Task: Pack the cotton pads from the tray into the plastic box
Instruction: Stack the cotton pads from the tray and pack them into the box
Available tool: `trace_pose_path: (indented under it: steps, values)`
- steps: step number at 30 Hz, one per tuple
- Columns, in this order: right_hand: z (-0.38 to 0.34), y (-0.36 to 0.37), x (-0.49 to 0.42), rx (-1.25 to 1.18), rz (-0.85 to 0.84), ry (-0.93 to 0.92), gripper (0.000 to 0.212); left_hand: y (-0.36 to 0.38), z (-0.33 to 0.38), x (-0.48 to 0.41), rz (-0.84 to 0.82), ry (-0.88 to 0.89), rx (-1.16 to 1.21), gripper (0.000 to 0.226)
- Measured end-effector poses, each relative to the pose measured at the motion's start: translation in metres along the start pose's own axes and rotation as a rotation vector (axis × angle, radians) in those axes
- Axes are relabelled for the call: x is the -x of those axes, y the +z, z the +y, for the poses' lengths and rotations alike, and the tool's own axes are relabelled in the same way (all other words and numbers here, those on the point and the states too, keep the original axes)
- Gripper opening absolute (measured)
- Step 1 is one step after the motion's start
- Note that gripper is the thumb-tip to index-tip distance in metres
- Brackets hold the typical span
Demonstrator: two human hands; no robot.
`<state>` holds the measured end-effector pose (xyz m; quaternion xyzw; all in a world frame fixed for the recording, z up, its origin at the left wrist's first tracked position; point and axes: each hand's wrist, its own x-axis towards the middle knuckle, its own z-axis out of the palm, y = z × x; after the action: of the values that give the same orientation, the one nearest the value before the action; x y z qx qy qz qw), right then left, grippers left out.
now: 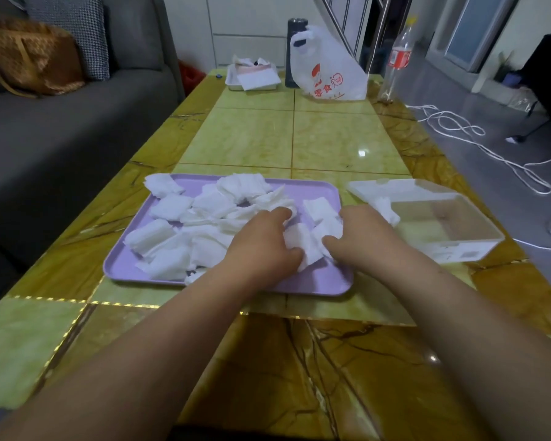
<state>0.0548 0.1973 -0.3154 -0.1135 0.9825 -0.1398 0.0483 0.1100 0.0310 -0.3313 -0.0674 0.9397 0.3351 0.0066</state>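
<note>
1. The cotton pads [169, 246] lie in a loose white heap across the lilac tray [315, 283], near the front of the surface [245, 138]. A few seem to sit at the left end of the plastic box [449, 237], which otherwise looks bare.
2. Both hands work the right part of the heap. The left hand [261, 246] has its grip closed on pads, with fingers curled over the top and thumb against the front edge. The right hand [363, 237] grasps the neighbouring pads in the same way, though its fingers are mostly hidden.
3. The step in hand looks like gathering a bunch for an early load; most of the packing is not yet done.
4. The next move calls for squaring the bunch so it lifts as one stack. It then has to go right over the tray's rim and down flat into the box without shedding soft pads.
5. The box stands just beside the tray on the right. Its lid [392, 189] is thrown back at the far side, so the mouth is free.
6. Farther off — a printed plastic bag [328, 68], a clear bottle [398, 55] and a metal tray [252, 85] of paper stand at the far end. A white cable [458, 132] lies on the floor, and a grey sofa [61, 128] is on the left. None stands in the path.
</note>
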Motion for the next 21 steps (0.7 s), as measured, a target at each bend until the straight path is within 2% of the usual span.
trace_pose_path:
  steps: [2,4,7,9,12,15,17,19,21]
  values:
    - [0.000,-0.002,0.001,-0.130,-0.009,0.038,0.022,-0.003,0.002,-0.002,-0.009,-0.028,0.063,0.077]
    - [0.001,-0.003,0.004,-0.275,0.008,0.064,0.015,-0.005,0.002,-0.002,-0.007,-0.027,0.090,0.057]
    - [0.008,-0.002,0.006,-0.432,0.095,0.056,0.019,-0.007,-0.003,-0.002,0.012,-0.001,0.140,0.033]
    - [0.010,-0.002,0.008,-0.614,0.128,0.076,0.022,-0.007,-0.007,0.000,0.020,0.016,0.144,0.037]
    - [0.009,-0.005,0.014,-0.792,0.121,0.069,0.015,-0.008,-0.012,-0.001,0.140,0.109,-0.009,0.055]
    - [0.003,-0.008,0.020,-0.863,0.064,-0.030,0.016,-0.009,-0.007,0.004,0.247,0.212,0.018,0.055]
    - [-0.002,-0.010,0.025,-0.871,0.019,-0.103,0.025,-0.010,-0.001,0.008,0.201,0.204,0.152,0.054]
    - [-0.005,-0.010,0.028,-0.869,0.004,-0.134,0.038,-0.012,0.002,0.011,0.120,0.207,0.249,0.041]
    - [-0.006,-0.011,0.030,-0.869,0.015,-0.144,0.046,-0.016,0.002,0.013,0.093,0.227,0.303,0.018]
